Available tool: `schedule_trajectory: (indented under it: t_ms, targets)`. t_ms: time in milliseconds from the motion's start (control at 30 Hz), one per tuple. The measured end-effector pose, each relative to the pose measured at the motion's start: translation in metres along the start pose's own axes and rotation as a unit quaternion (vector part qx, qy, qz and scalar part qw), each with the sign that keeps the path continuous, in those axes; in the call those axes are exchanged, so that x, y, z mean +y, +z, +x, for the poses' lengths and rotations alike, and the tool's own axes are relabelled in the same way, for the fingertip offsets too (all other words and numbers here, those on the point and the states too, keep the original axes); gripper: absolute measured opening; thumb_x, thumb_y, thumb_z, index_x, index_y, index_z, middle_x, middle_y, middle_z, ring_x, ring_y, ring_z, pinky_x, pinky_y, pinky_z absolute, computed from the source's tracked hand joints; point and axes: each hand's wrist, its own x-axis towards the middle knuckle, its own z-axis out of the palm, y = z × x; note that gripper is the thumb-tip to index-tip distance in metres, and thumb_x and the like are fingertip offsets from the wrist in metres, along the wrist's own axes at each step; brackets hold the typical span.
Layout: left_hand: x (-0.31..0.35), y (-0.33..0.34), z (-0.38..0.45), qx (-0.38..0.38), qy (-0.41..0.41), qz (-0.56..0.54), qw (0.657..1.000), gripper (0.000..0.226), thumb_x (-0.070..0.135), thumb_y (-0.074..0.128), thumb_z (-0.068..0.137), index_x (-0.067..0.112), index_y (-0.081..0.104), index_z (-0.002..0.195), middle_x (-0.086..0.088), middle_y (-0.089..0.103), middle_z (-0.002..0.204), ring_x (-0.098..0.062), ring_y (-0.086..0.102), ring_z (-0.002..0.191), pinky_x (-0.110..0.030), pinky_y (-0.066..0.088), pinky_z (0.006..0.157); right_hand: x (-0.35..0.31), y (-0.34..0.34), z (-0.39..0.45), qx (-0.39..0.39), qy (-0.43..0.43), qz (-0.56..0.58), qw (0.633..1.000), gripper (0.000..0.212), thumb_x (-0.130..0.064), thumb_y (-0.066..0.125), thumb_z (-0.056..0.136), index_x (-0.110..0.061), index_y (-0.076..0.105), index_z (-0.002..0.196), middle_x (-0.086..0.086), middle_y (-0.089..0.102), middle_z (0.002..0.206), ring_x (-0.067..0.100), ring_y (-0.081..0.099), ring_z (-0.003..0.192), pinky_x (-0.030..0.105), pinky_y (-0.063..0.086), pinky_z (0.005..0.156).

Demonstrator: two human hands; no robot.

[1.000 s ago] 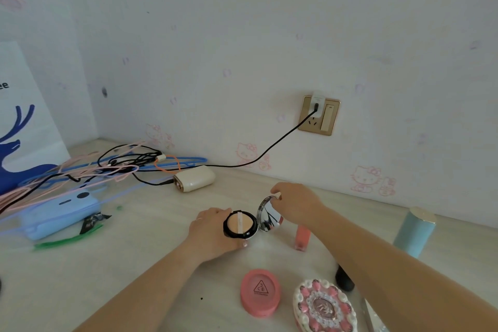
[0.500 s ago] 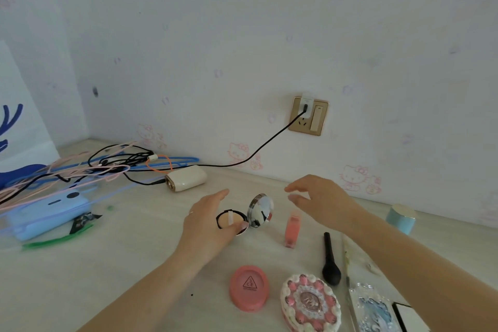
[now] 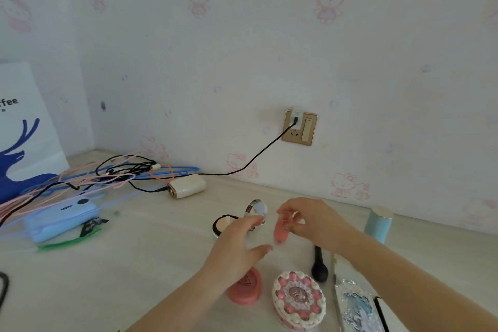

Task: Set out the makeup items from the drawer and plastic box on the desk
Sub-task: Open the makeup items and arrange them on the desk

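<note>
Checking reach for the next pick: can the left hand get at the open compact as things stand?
Probably yes. The left hand hovers open just in front of the open compact, its fingertips already over the near rim. Nothing lies between them; the right hand is off to the side at the pink tube.

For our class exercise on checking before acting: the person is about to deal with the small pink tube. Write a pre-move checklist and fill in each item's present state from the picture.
1. Right hand grips the small pink translucent tube at its top: ok.
2. Left hand free to help, open beside the tube: ok.
3. Tube lifted off the pale wooden desk: cannot tell.
4. Open round black compact with mirror lid clear of the left hand: not ok, the fingers overlap it.
5. Black brush lies apart from the tube: ok.
6. Tube's cap closed: cannot tell, blurred.
</note>
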Motion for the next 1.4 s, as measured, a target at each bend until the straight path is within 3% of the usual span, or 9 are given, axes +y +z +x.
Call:
schedule_trajectory:
  t_ms: [100, 267, 467, 667, 1067, 1167, 1267, 1333, 1400]
  targets:
    - [0.009, -0.002, -0.004, -0.025, 0.016, -0.004, 1.000, 0.051, 0.037, 0.071, 0.080, 0.033, 0.053, 0.127, 0.025, 0.056, 0.119, 0.013, 0.050, 0.109, -0.010, 0.036, 0.091, -0.012, -0.017, -0.019, 0.004, -0.047, 0.067, 0.997, 0.027, -0.020, 0.064, 0.086, -0.028, 0.063, 0.112, -0.017, 0.065, 0.103, -0.002, 0.062, 0.093, 0.016, 0.048, 0.087]
    - [0.040, -0.009, -0.013, 0.023, 0.101, -0.033, 0.994, 0.024, 0.020, 0.070, 0.083, 0.043, 0.062, 0.085, 0.043, 0.059, 0.088, 0.015, 0.055, 0.091, 0.000, 0.035, 0.076, -0.025, -0.043, -0.042, 0.025, -0.060, 0.091, 0.994, 0.027, -0.019, 0.065, 0.086, -0.030, 0.063, 0.110, -0.016, 0.067, 0.103, -0.003, 0.063, 0.093, 0.012, 0.050, 0.084]
    - [0.057, -0.014, -0.016, 0.077, 0.143, 0.001, 0.987, 0.012, 0.023, 0.071, 0.081, 0.025, 0.071, 0.094, 0.023, 0.054, 0.070, 0.016, 0.051, 0.082, -0.001, 0.034, 0.070, -0.041, -0.064, -0.049, 0.017, -0.026, 0.021, 0.999, 0.020, -0.042, 0.056, 0.089, -0.028, 0.065, 0.101, -0.015, 0.065, 0.097, 0.004, 0.063, 0.088, 0.017, 0.049, 0.079]
    - [0.060, -0.018, -0.016, 0.107, 0.206, 0.098, 0.968, 0.029, 0.046, 0.054, 0.077, 0.028, 0.069, 0.094, 0.028, 0.041, 0.070, 0.012, 0.045, 0.071, -0.005, 0.029, 0.057, -0.057, -0.069, -0.043, -0.028, 0.010, -0.143, 0.989, 0.060, -0.051, 0.032, 0.096, -0.006, 0.065, 0.076, -0.001, 0.067, 0.062, 0.012, 0.060, 0.058, 0.022, 0.046, 0.067]
    - [0.059, -0.023, -0.020, 0.074, 0.191, 0.106, 0.973, 0.019, 0.029, 0.066, 0.085, 0.026, 0.068, 0.104, 0.014, 0.054, 0.082, -0.004, 0.052, 0.071, -0.024, 0.044, 0.068, -0.047, -0.065, -0.059, 0.004, -0.198, -0.217, 0.956, 0.032, -0.031, 0.058, 0.091, -0.021, 0.053, 0.121, -0.001, 0.055, 0.117, 0.020, 0.058, 0.100, 0.036, 0.048, 0.087]
    - [0.061, -0.023, -0.021, 0.078, 0.195, 0.115, 0.971, 0.019, 0.030, 0.067, 0.085, 0.027, 0.069, 0.104, 0.015, 0.055, 0.083, -0.003, 0.053, 0.070, -0.028, 0.045, 0.069, -0.055, -0.065, -0.059, -0.007, -0.078, -0.175, 0.981, 0.054, -0.051, 0.050, 0.089, -0.027, 0.040, 0.136, -0.004, 0.054, 0.127, 0.017, 0.056, 0.113, 0.034, 0.045, 0.096]
    - [0.061, -0.023, -0.021, 0.087, 0.205, 0.141, 0.965, 0.023, 0.028, 0.066, 0.083, 0.026, 0.069, 0.106, 0.009, 0.061, 0.086, -0.010, 0.058, 0.067, -0.025, 0.039, 0.062, -0.059, -0.068, -0.052, -0.045, 0.007, -0.201, 0.978, 0.054, -0.055, 0.028, 0.096, -0.014, 0.063, 0.098, 0.003, 0.072, 0.093, 0.017, 0.066, 0.086, 0.032, 0.048, 0.089]
    - [0.060, -0.024, -0.020, 0.094, 0.215, 0.169, 0.957, 0.023, 0.031, 0.063, 0.080, 0.027, 0.069, 0.102, 0.009, 0.060, 0.083, -0.011, 0.057, 0.062, -0.020, 0.028, 0.057, -0.062, -0.069, -0.054, -0.089, 0.010, -0.173, 0.981, 0.049, -0.047, 0.030, 0.099, -0.012, 0.061, 0.083, 0.004, 0.074, 0.085, 0.015, 0.068, 0.073, 0.027, 0.048, 0.084]
    - [0.059, -0.024, -0.021, 0.098, 0.213, 0.174, 0.956, 0.024, 0.033, 0.059, 0.079, 0.028, 0.068, 0.101, 0.010, 0.060, 0.082, -0.012, 0.058, 0.062, -0.021, 0.027, 0.058, -0.060, -0.071, -0.056, -0.086, -0.029, -0.184, 0.979, 0.035, -0.041, 0.039, 0.097, -0.014, 0.061, 0.097, 0.001, 0.072, 0.091, 0.014, 0.066, 0.081, 0.026, 0.047, 0.081]
